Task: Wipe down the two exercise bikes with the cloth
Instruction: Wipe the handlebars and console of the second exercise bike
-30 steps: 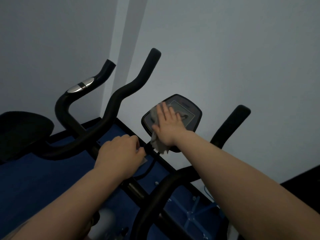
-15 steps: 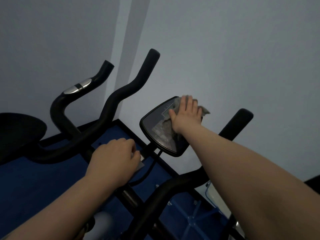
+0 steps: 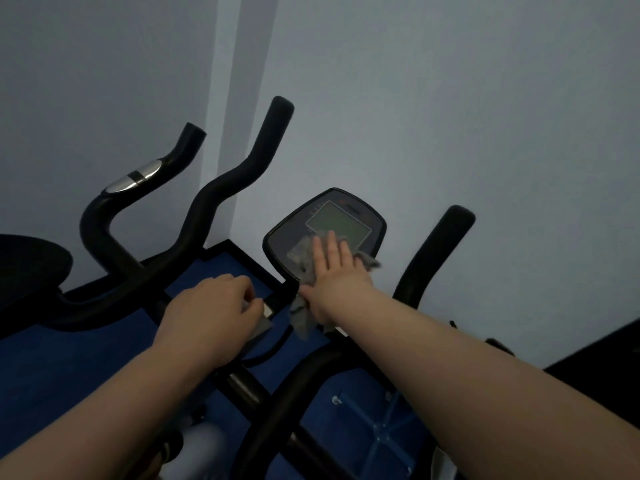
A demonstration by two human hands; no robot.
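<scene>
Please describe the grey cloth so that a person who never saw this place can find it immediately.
Start at the black handlebars of the near exercise bike; between them stands a dark console with a greenish screen. The grey cloth lies on its lower part, pressed flat under the right hand. It is the only soft, crumpled thing there, with one end hanging below the console.

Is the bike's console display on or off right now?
Cannot tell for sure. The screen on the console looks dull grey-green with no readable digits, and the right hand presses the cloth over its lower part.
</scene>
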